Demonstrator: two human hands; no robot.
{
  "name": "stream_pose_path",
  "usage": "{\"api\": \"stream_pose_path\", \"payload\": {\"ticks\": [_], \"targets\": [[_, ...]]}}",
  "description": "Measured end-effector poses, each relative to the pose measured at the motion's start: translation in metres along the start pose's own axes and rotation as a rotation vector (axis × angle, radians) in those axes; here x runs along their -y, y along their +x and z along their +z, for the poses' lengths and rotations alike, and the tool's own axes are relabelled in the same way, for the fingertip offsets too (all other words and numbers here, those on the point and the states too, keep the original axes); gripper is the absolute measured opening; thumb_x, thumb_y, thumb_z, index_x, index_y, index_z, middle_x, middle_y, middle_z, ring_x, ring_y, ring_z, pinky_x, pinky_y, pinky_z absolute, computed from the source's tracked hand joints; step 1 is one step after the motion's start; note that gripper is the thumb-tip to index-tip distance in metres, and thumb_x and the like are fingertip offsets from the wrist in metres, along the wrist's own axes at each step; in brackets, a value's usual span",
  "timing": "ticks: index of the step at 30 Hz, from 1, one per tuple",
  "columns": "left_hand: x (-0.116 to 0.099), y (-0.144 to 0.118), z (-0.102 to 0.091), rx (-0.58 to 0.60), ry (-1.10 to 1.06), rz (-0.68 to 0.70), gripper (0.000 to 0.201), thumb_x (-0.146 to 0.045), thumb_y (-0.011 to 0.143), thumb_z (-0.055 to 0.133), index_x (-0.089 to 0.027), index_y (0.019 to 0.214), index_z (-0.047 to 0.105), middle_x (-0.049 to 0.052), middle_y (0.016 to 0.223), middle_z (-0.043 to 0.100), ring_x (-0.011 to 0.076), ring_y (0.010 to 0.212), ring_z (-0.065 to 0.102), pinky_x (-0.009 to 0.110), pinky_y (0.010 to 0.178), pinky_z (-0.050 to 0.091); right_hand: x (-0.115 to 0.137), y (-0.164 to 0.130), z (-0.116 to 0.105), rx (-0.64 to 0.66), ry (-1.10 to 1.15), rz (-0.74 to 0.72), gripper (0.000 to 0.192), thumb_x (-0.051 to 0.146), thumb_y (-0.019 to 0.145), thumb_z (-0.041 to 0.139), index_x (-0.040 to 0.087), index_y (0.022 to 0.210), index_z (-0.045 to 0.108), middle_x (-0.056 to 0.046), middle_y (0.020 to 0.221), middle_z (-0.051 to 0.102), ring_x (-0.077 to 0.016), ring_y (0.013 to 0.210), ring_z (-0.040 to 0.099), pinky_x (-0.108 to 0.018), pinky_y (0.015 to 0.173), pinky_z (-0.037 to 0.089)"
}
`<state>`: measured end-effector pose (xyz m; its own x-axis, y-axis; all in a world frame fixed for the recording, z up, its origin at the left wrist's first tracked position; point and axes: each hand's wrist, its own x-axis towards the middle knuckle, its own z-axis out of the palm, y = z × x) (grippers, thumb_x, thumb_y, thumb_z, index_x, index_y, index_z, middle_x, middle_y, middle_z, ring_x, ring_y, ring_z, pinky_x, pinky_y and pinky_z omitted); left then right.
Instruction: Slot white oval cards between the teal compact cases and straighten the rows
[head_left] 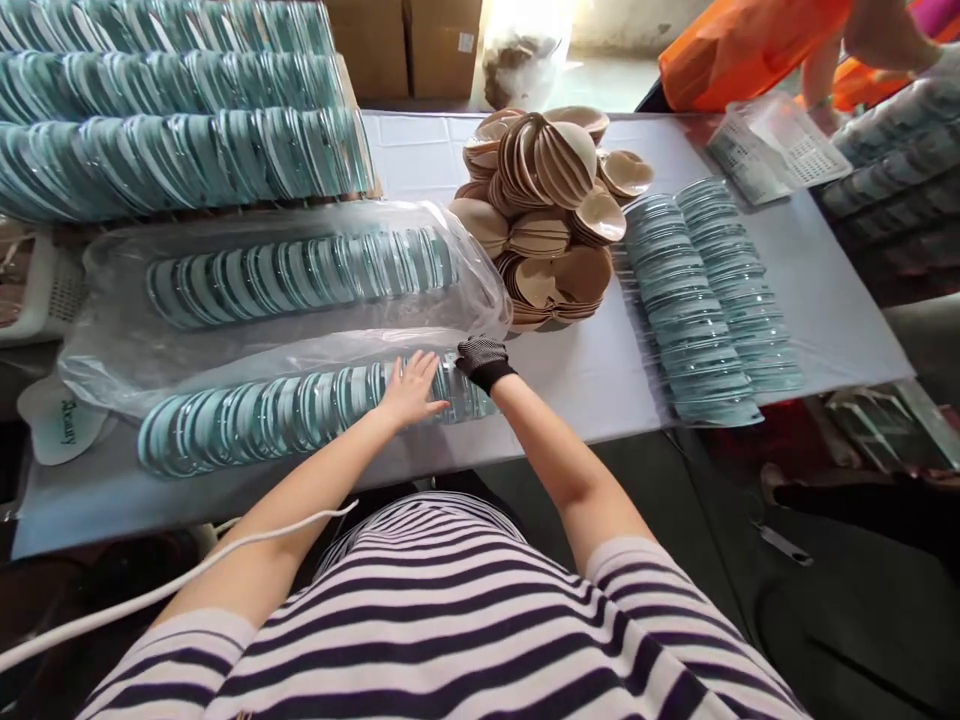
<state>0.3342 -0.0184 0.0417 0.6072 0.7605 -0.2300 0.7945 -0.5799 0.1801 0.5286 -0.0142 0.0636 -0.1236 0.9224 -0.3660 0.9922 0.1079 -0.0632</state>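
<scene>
A long row of teal packaged cards (262, 420) lies along the near edge of the table. My left hand (411, 390), bare and flat with fingers spread, rests on top of the row's right end. My right hand (481, 362), in a black glove, presses against that same end of the row. Right behind the row lies a clear plastic bag (225, 350) with another row of teal cards (300, 275) inside it.
Beige round pads (547, 220) are heaped at mid-table. Two more teal rows (705, 300) lie to the right. Stacked teal rows (172, 110) fill the far left. A white basket (45, 290) sits at the left edge. A person in orange (757, 45) works at the far right.
</scene>
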Motion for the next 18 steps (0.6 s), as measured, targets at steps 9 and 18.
{"api": "stream_pose_path", "payload": {"ticks": [9, 18], "targets": [[-0.014, 0.016, 0.005, 0.056, -0.059, -0.06, 0.084, -0.061, 0.084, 0.055, -0.02, 0.152, 0.031, 0.012, 0.157, 0.035, 0.0325, 0.145, 0.027, 0.054, 0.121, 0.013, 0.021, 0.09, -0.038, 0.34, -0.14, -0.291, 0.035, 0.025, 0.075, 0.072, 0.011, 0.107, 0.072, -0.015, 0.111, 0.071, -0.027, 0.102, 0.067, -0.036, 0.088, 0.053], [-0.018, 0.014, 0.003, 0.008, -0.051, -0.065, 0.073, -0.057, 0.086, 0.054, -0.023, 0.149, 0.037, 0.009, 0.156, 0.037, 0.0292, 0.143, 0.032, 0.053, 0.12, 0.015, -0.002, -0.021, 0.017, -0.003, 0.079, -0.22, 0.033, 0.031, 0.092, 0.045, 0.019, 0.113, 0.069, -0.016, 0.104, 0.072, -0.0284, 0.1, 0.067, -0.038, 0.086, 0.05]]}}
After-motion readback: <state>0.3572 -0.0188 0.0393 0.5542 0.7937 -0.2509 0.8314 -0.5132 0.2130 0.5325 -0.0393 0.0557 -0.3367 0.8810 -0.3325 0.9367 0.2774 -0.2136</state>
